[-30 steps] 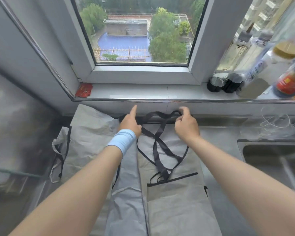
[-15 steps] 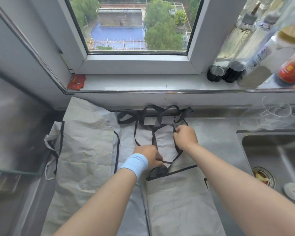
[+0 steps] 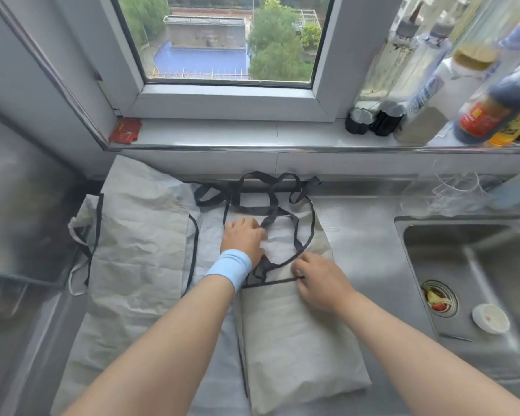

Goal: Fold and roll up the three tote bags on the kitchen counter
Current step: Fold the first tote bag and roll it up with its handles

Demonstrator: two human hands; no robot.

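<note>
Folded grey tote bag lying lengthwise on the steel table, near end toward the camera, far end under both hands. Left hand, pale blue wristband behind it, pressed palm-down on the bag's far part; fingers spread flat over the fabric, gripping nothing, tips touching a black strap crossing there. Right hand resting on the bag just right of centre, fingers curled narrow against the black-trimmed edge; cannot tell whether pinching trim or only pressing. Strap loops fanned out beyond the left fingers toward the far wall, below the windowsill. Second grey tote bag spread flat to the left, overlapped by a third layer of pale fabric under the left wrist. Sink to the right, well apart from the bags; bottles on the sill at far right
</note>
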